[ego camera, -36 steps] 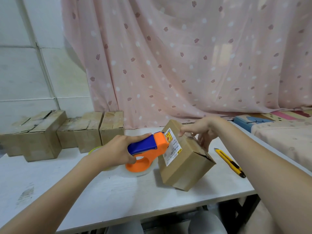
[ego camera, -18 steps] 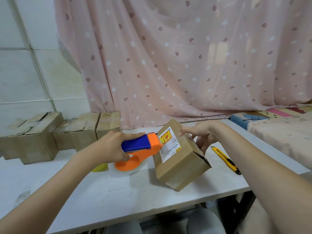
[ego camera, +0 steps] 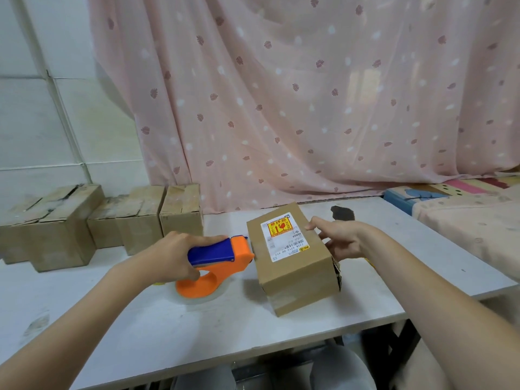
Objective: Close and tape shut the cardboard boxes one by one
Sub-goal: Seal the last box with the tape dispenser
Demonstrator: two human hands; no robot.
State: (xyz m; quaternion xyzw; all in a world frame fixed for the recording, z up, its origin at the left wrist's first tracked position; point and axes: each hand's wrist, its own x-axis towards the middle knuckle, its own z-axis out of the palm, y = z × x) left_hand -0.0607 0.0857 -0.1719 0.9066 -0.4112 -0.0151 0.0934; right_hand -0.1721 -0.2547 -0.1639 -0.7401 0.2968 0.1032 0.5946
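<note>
Box [ego camera: 295, 257] now flatter; three others [ego camera: 112, 223]

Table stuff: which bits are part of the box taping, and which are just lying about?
In use: labelled box, tape dispenser, left hand, right hand, other boxes.
Lying about: yellow knife, pink curtain, patterned bedding.

Pink curtain [ego camera: 309, 108], white wall [ego camera: 33, 122], white table [ego camera: 197, 327]
</note>
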